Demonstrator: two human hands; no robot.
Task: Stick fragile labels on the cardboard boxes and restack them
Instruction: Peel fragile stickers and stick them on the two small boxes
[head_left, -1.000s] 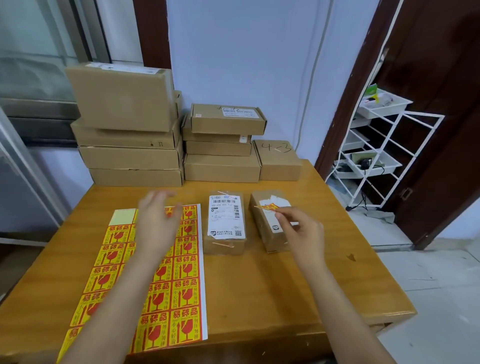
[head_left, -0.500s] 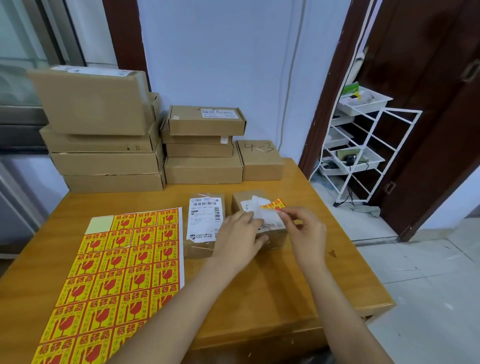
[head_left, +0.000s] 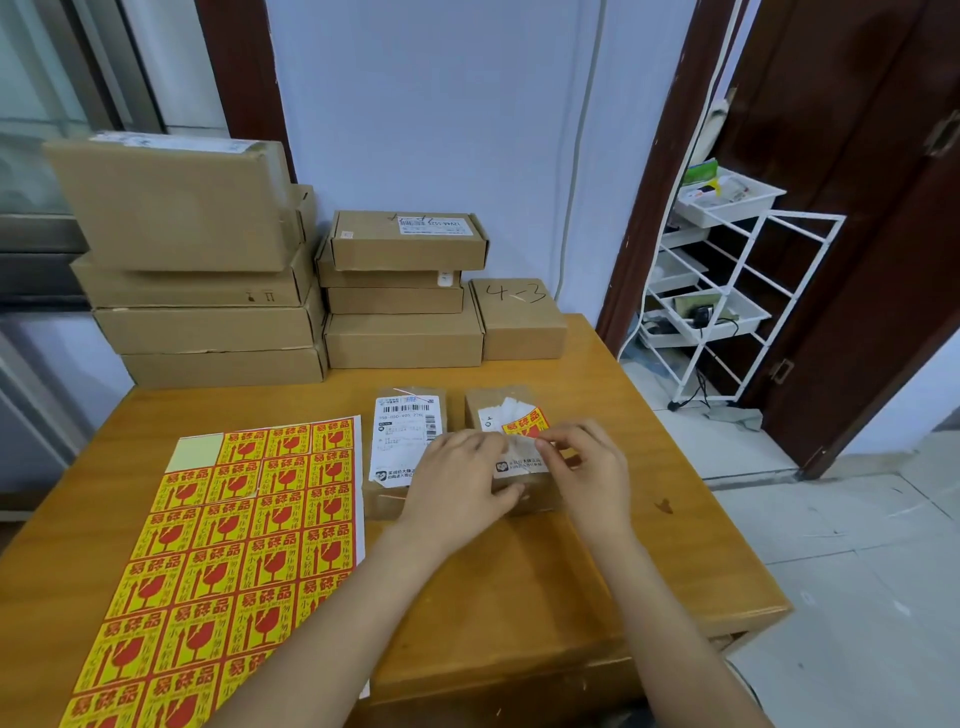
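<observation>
A small cardboard box (head_left: 537, 496) with a torn white shipping label stands on the wooden table (head_left: 519, 597). A yellow and red fragile label (head_left: 525, 423) lies on the far part of its top. My right hand (head_left: 589, 470) pinches the label's near edge with thumb and forefinger. My left hand (head_left: 460, 486) holds the box from its left side, thumb at the front. A second small box (head_left: 408, 441) with a barcode label stands just to the left, partly hidden by my left hand. The sheet of fragile labels (head_left: 234, 545) lies flat on the left.
Two stacks of flat cardboard boxes, a tall one (head_left: 208, 322) and a lower one (head_left: 402, 312), stand against the back wall, with a box marked "4-3" (head_left: 519, 322) beside them. A white wire rack (head_left: 727, 291) stands beyond the table's right edge by a dark door.
My left hand moved from above the label sheet over to the small box and took hold of it. My right hand brought the fragile label down onto the box top.
</observation>
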